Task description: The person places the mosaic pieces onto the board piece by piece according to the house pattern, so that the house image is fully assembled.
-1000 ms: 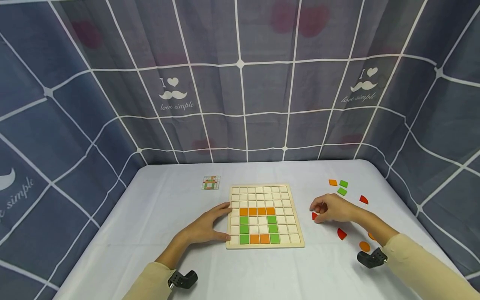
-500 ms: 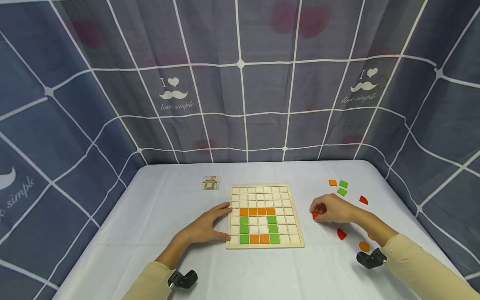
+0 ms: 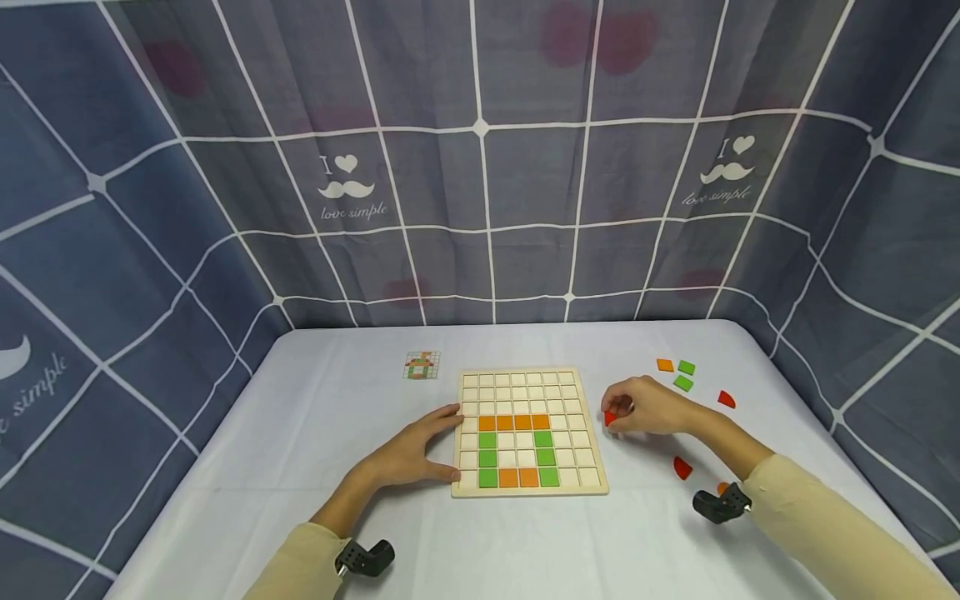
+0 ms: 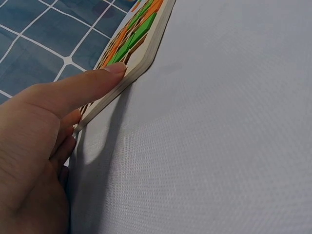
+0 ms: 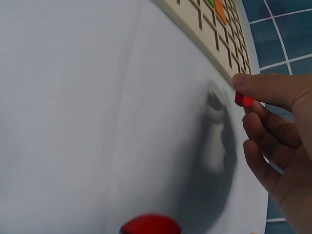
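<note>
A wooden grid board (image 3: pixel 531 492) lies mid-table, with orange tiles (image 3: pixel 506 423) in a row, green tiles (image 3: pixel 488 458) down two columns and two orange ones at the bottom. At its left edge rests my left hand (image 3: pixel 408 452), thumb and fingers spread; in the left wrist view the thumb (image 4: pixel 92 87) lies on the board's rim near a corner. My right hand (image 3: pixel 647 407) pinches a small red tile (image 3: pixel 610 418) just right of the board. The right wrist view shows this tile (image 5: pixel 243 100) between thumb and fingertips, above the white cloth, its shape mostly hidden.
A small pattern card (image 3: pixel 422 365) lies behind the board's left corner. On the right are an orange tile (image 3: pixel 665 365), green tiles (image 3: pixel 683 383), red quarter-round tiles (image 3: pixel 682 467) and an orange round piece (image 3: pixel 722 488) partly covered by the right wrist camera. Checked curtains surround the table.
My right hand has lifted the red tile from the cloth and moved left and slightly back, toward the board. The left hand and the board stay put.
</note>
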